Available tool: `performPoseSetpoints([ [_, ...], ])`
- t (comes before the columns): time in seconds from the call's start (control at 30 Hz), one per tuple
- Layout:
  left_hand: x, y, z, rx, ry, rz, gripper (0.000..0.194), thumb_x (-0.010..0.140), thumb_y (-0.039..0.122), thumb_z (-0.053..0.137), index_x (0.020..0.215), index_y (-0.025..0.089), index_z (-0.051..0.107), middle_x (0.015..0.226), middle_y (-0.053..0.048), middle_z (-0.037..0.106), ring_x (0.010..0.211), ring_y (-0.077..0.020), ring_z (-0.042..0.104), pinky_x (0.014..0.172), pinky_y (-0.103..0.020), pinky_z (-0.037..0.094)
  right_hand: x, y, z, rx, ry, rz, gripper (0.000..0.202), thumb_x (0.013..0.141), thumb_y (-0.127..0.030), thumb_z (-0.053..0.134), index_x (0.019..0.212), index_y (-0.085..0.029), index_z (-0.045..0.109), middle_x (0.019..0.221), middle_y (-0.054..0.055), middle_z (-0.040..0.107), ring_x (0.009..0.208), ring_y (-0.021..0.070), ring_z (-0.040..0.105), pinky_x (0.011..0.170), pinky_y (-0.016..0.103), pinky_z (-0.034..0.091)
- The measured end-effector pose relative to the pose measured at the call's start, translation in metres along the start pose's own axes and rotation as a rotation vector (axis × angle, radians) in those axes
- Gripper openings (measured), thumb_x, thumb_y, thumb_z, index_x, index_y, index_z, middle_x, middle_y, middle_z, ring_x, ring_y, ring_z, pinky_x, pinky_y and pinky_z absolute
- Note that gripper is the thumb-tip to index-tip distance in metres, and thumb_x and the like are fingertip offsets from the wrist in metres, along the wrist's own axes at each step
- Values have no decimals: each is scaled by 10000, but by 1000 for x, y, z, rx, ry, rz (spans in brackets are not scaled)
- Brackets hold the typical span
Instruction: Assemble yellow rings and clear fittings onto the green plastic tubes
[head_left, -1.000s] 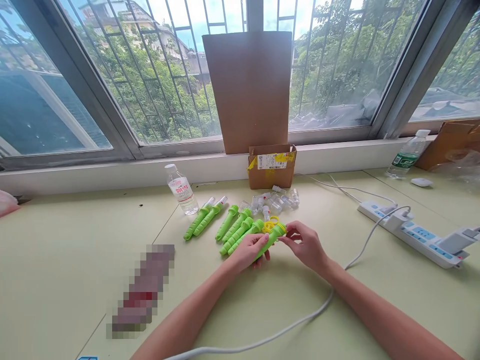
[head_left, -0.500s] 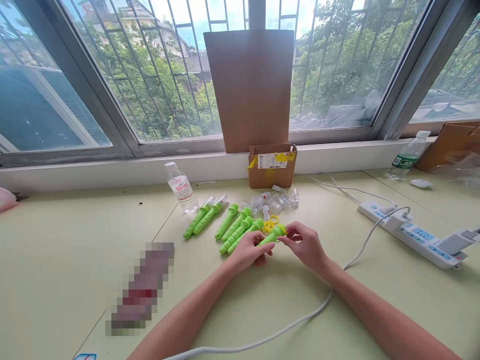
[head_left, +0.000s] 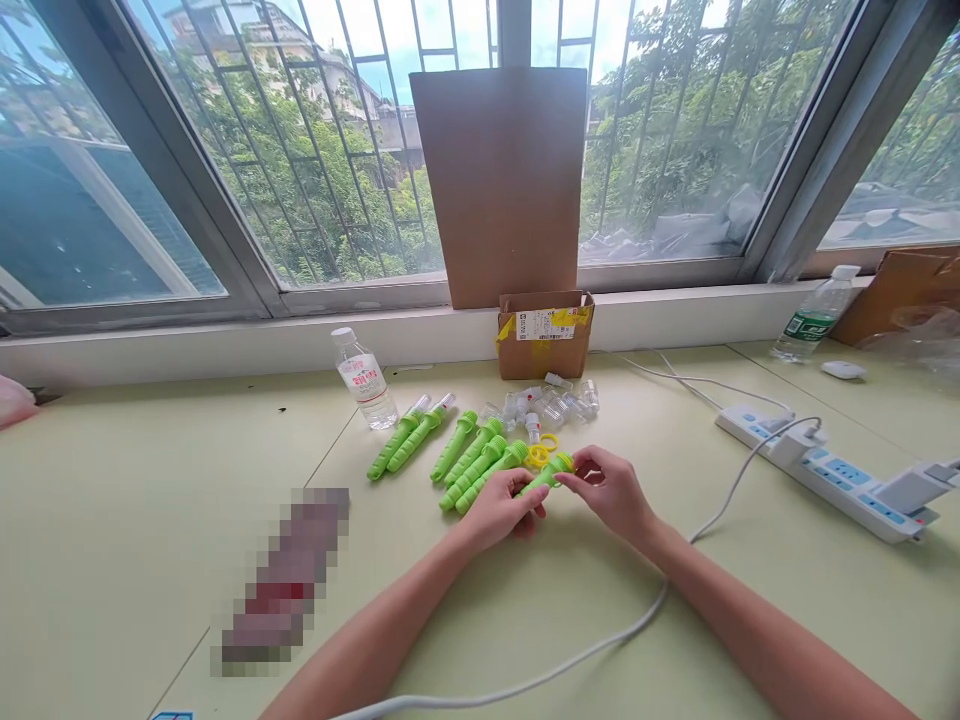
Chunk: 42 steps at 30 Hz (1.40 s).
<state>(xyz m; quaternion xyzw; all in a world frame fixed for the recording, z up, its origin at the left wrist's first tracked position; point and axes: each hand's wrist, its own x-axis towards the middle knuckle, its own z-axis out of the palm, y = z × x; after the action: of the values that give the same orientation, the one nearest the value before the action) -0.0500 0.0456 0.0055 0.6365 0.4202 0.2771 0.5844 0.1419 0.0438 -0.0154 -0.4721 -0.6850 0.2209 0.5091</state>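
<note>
My left hand (head_left: 504, 508) is closed round the lower part of a green ridged tube (head_left: 546, 474). At the tube's upper end, the fingers of my right hand (head_left: 604, 484) pinch a yellow ring (head_left: 570, 464) fitted there. More yellow rings (head_left: 538, 456) lie just behind the held tube. Several green tubes (head_left: 474, 466) rest side by side to the left of my left hand. Farther left, two green tubes (head_left: 409, 437) have clear tops. Small clear bottles (head_left: 556, 406) are piled behind the rings.
A cardboard box (head_left: 544, 345) stands against the window ledge. One water bottle (head_left: 365, 381) is at the left, another (head_left: 816, 318) at the right. A power strip (head_left: 832, 475) lies right, and a white cable (head_left: 592, 645) crosses in front under my right forearm. A blurred patch (head_left: 289, 580) is at left.
The camera view has shifted very slightly. Both hands keep their hold on the tube and ring with hardly any visible movement.
</note>
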Motion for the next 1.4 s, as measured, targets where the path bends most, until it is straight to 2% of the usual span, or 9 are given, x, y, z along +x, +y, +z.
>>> performPoseSetpoints([
  [0.27, 0, 3, -1, -74, 7, -24, 416, 754, 548, 587, 831, 139, 582, 759, -55, 683, 426, -88, 547, 395, -202, 396, 1, -6, -1, 27, 10, -29, 271, 777, -441, 646, 774, -192, 538, 708, 21, 599, 593, 150, 607, 520, 291, 575],
  [0.43, 1, 5, -2, -112, -15, -14, 436, 752, 566, 581, 813, 135, 579, 759, -70, 693, 417, -87, 540, 405, -206, 395, 2, -11, -2, 59, -36, -24, 250, 777, -401, 653, 837, -197, 521, 766, 22, 591, 651, 156, 634, 515, 274, 580],
  [0.63, 0, 4, -9, -164, -109, -16, 465, 776, 579, 543, 850, 121, 584, 769, -89, 696, 420, -90, 541, 419, -206, 397, 1, -9, -3, 104, -84, -29, 266, 746, -346, 695, 872, -202, 511, 778, 12, 597, 659, 150, 632, 574, 294, 593],
  [0.8, 0, 4, -13, -132, -176, -72, 484, 825, 594, 454, 877, 126, 568, 718, -76, 679, 424, -93, 545, 430, -203, 413, -1, -2, -1, 77, -61, -33, 205, 784, -356, 655, 836, -203, 529, 755, 17, 599, 656, 157, 621, 595, 326, 595],
  [0.93, 0, 4, -11, 4, -124, -49, 453, 831, 586, 451, 904, 151, 556, 609, 1, 609, 339, -47, 416, 337, -167, 285, -2, 0, 0, 66, -33, -59, 181, 792, -346, 645, 815, -205, 534, 780, 21, 594, 663, 151, 607, 615, 330, 597],
  [1.03, -1, 2, -8, 54, -42, -38, 427, 769, 545, 577, 987, 186, 501, 571, 48, 582, 325, -42, 362, 315, -160, 247, -2, 0, 0, 63, -17, -75, 165, 797, -331, 639, 811, -204, 537, 793, 20, 594, 673, 147, 604, 620, 318, 595],
  [1.17, 0, 0, -6, 6, -15, -34, 399, 737, 487, 638, 938, 195, 455, 636, 21, 637, 339, -57, 423, 314, -164, 282, -2, -1, 0, 60, -12, -81, 158, 793, -321, 642, 801, -199, 542, 798, 18, 597, 668, 143, 604, 611, 307, 588],
  [1.3, 1, 0, -5, -43, 13, 5, 341, 747, 459, 638, 832, 174, 472, 742, -32, 671, 421, -88, 542, 364, -186, 389, -2, 0, 0, 36, -16, -78, 147, 788, -304, 650, 813, -197, 552, 774, 12, 590, 643, 139, 596, 601, 305, 581],
  [1.4, 1, 0, -4, -40, 16, 25, 330, 770, 472, 608, 811, 162, 501, 770, -50, 676, 445, -101, 568, 372, -193, 402, -2, 0, 0, 33, -17, -69, 149, 787, -301, 652, 811, -195, 551, 767, 12, 583, 637, 139, 592, 595, 300, 577],
])
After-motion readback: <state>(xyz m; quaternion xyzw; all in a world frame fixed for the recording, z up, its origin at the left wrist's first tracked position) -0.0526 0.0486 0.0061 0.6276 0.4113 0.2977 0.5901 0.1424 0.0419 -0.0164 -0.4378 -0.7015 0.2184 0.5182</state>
